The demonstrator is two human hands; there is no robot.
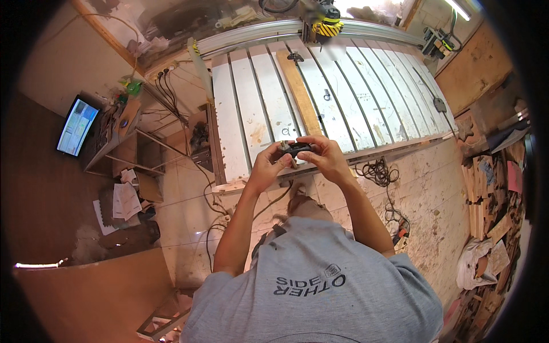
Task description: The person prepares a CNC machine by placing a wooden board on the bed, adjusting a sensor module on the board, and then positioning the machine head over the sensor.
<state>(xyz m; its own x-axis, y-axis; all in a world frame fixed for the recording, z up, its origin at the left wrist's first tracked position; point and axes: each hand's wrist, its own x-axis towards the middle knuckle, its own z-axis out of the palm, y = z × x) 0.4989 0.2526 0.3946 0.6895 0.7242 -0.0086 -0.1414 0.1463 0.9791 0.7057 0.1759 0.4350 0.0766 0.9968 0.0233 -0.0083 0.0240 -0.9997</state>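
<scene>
Both my hands are closed around a small black clamp-like piece (pixel 298 149) at the near edge of a slotted machine bed (pixel 260 108). My left hand (pixel 266 168) pinches its left end, where a bit of pale metal shows. On the other end are the fingers of my right hand (pixel 330 159). The fingers partly hide the piece, so its exact kind is unclear. Beyond them a narrow wooden board (pixel 299 94) lies lengthwise on the bed. A black clamp (pixel 295 57) sits at the board's far end.
A machine head with a yellow-and-black striped skirt (pixel 327 28) hangs from the gantry (pixel 251 38) at the back. Coiled black cable (pixel 377 172) lies on the floor to the right, near stacked wood offcuts (pixel 483 200). To the left stand a monitor (pixel 79 127) and a desk.
</scene>
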